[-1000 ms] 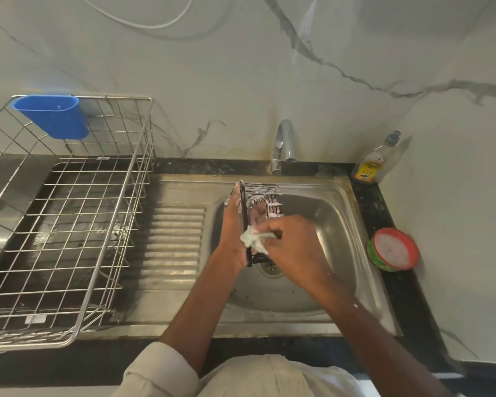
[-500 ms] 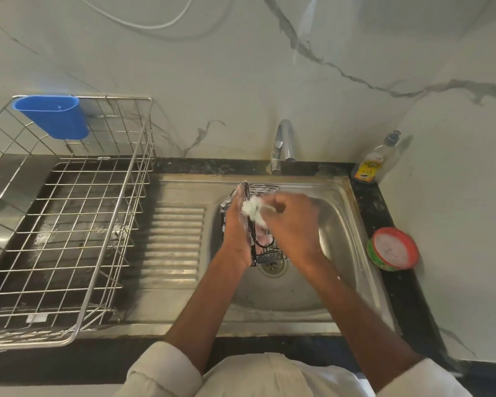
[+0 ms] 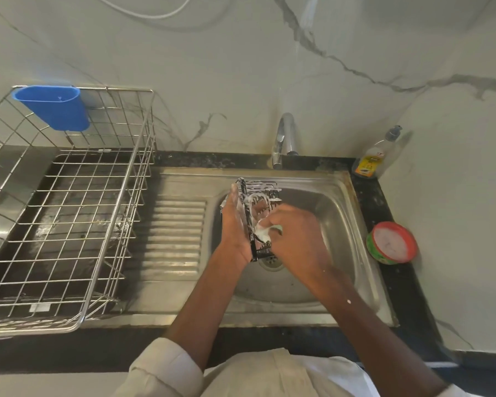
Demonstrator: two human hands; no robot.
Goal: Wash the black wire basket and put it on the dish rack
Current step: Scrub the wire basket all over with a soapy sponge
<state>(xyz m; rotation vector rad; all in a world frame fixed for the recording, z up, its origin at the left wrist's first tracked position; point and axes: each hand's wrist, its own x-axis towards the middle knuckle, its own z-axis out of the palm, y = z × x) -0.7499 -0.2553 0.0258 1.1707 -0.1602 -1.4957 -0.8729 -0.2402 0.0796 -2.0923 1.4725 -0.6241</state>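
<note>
The black wire basket point(image 3: 259, 196) stands on edge over the steel sink point(image 3: 341, 219), streaked with white foam. My left hand point(image 3: 235, 224) grips its left side, fingers curled round the frame. My right hand point(image 3: 295, 233) pinches a soapy white-green scrub pad point(image 3: 265, 232) and presses it against the basket's wires near the middle. The steel dish rack point(image 3: 69, 213) stands on the counter to the left with nothing on its grid.
A blue plastic cup holder point(image 3: 55, 108) hangs on the rack's back rim. The tap point(image 3: 284, 138) rises behind the sink, with no water seen running. A dish soap bottle point(image 3: 375, 156) and a red-rimmed tub of dish paste point(image 3: 393, 242) stand on the right counter. The ribbed drainboard point(image 3: 172, 236) lies between rack and sink.
My right hand has slid the scrub pad from the basket's top down toward its middle. The left hand keeps its hold on the basket.
</note>
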